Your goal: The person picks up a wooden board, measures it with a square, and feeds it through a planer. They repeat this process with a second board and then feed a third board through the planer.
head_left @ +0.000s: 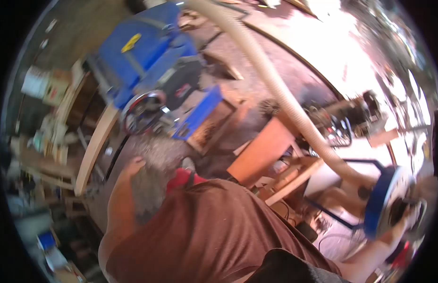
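Observation:
My left hand (137,165) hangs low at the centre left, above the dusty floor (150,188). It is blurred, its fingers run together, and no held object shows. Nearest to it is a blue machine (138,52) with a round metal handwheel (142,111). At the far right, my right hand (408,218) is at the face of a blue round machine part (386,200), beside a shiny metal loop (421,212). Blur hides its fingers and whether they grip the loop. A ribbed beige hose (275,89) runs down to this blue part.
A curved wooden piece (97,148) stands left of my left hand. An orange-brown panel (261,153) and a wooden bar (294,181) lie between the machines. A blue-fronted wooden box (207,125) is near the centre. Cluttered wood pieces (54,137) fill the left side.

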The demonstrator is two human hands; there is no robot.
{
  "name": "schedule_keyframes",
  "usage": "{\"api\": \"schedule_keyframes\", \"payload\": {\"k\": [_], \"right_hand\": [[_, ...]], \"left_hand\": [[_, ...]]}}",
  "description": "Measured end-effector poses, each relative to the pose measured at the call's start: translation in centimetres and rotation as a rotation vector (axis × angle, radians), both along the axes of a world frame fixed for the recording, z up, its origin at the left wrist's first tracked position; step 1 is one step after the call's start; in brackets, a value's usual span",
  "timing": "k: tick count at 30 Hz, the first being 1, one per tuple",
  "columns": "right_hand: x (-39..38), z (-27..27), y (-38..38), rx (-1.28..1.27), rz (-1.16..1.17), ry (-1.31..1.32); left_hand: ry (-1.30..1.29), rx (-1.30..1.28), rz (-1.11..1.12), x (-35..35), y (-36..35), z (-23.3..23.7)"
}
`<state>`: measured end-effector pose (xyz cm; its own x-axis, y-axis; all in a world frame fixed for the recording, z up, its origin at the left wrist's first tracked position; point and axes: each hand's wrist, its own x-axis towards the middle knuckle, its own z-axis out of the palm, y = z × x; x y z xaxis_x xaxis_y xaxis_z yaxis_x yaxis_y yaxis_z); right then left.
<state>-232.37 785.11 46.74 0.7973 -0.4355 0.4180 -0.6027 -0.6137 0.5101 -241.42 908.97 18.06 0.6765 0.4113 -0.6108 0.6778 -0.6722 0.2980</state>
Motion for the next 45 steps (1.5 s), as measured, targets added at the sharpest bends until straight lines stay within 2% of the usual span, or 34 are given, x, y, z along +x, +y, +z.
{"api": "schedule_keyframes", "payload": {"k": [2,3,4,5,6,7,8,9,10,11,12,13,14,15,17,18,20,21,23,29,31,34,35,36,38,39,40,41,42,43,44,45], "right_hand": [[1.5,2.2,5.3,0.118,-0.338,0.128],[2.7,2.4,7.8,0.156,-0.425,0.174],[4.4,1.7,8.9,0.158,-0.4,0.177],[5.9,0.4,10.5,0.145,-0.383,-0.006],[7.1,-1.4,12.1,0.135,-0.373,-0.194],[7.6,-3.0,13.4,0.117,-0.364,-0.383],[9.2,-6.6,8.1,-0.071,-0.19,-0.031],[10.7,-10.9,8.8,-0.255,0.116,-0.156],[12.7,-17.2,10.2,0.122,0.292,-0.341],[13.3,-22.6,13.1,-0.261,0.314,0.155],[14.1,-27.9,15.9,-0.72,0.455,0.542],[13.2,-30.2,24.5,0.024,0.536,0.401],[11.1,-29.0,37.4,0.568,0.499,0.281],[9.4,-26.7,47.4,0.934,0.425,0.255],[6.8,-21.2,62.9,1.442,0.301,0.319],[6.6,-15.5,69.0,1.643,0.123,0.482],[2.5,-25.0,73.9,1.267,0.731,0.049],[0.8,-20.6,76.9,1.334,0.578,0.155],[-1.5,-23.9,78.0,1.236,0.56,0.169],[-6.4,-24.7,79.7,1.25,0.375,0.093],[-6.6,-24.5,80.4,1.272,0.348,0.09],[-4.8,-26.9,81.6,1.236,0.353,0.136],[-3.3,-21.0,84.1,1.287,0.292,0.199],[-2.4,-21.1,84.4,1.332,0.302,0.171],[-0.4,-23.0,85.2,1.299,0.578,0.01],[0.8,-23.4,85.7,1.333,0.55,0.04],[1.7,-24.0,86.1,1.324,0.682,-0.001],[2.4,-23.5,87.4,1.188,0.65,0.033],[3.1,-23.8,87.8,1.273,0.647,0.054],[3.5,-24.5,88.2,1.228,0.749,0.018],[3.8,-25.2,88.1,1.257,0.714,0.079],[3.8,-24.5,89.0,1.377,0.727,0.087]], "left_hand": [[0.006,0.06,0.01,-2.1,1.7,-0.8],[0.003,0.067,0.046,-2.1,0.5,1.0],[0.027,0.068,0.151,-1.3,-1.6,4.0],[0.049,0.067,0.246,-1.2,-2.2,5.8],[0.043,0.068,0.253,-1.8,-0.3,5.3],[-0.077,0.191,0.174,-2.5,2.1,3.8],[-0.201,0.31,0.097,-2.9,4.0,2.7],[-0.216,0.3,0.1,-2.9,5.6,2.7],[-0.322,0.394,0.086,-2.7,7.4,3.4],[-0.436,0.482,0.055,-1.3,9.0,4.6],[-0.474,0.567,0.08,-1.2,9.7,6.4],[-0.529,0.631,0.073,0.8,10.3,7.4],[-0.577,0.624,-0.001,3.3,11.6,7.0],[-0.618,0.598,-0.078,5.3,12.7,6.2],[-0.681,0.564,-0.209,9.6,14.6,4.4],[-0.688,0.567,-0.246,11.6,14.9,3.6],[-0.706,0.588,-0.301,14.9,14.9,2.6],[-0.718,0.586,-0.327,16.4,14.4,2.2],[-0.74,0.561,-0.376,18.9,13.5,1.6],[-0.748,0.537,-0.395,20.3,15.9,0.0],[-0.761,0.528,-0.397,20.6,17.2,-0.7],[-0.762,0.536,-0.399,19.6,21.2,-1.9],[-0.754,0.539,-0.395,18.5,23.5,-2.4],[-0.746,0.55,-0.395,17.4,25.6,-2.8],[-0.748,0.574,-0.381,14.3,29.2,-3.7],[-0.774,0.606,-0.395,12.8,30.6,-4.3],[-0.813,0.656,-0.431,11.6,32.1,-5.2],[-0.844,0.731,-0.463,10.2,33.1,-5.9],[-0.898,0.803,-0.48,9.2,33.8,-6.5],[-0.703,0.698,-0.363,9.9,31.7,-3.2],[-0.769,0.691,-0.336,9.8,31.7,-3.2],[-0.675,0.629,-0.242,9.6,30.8,-2.1]]}}
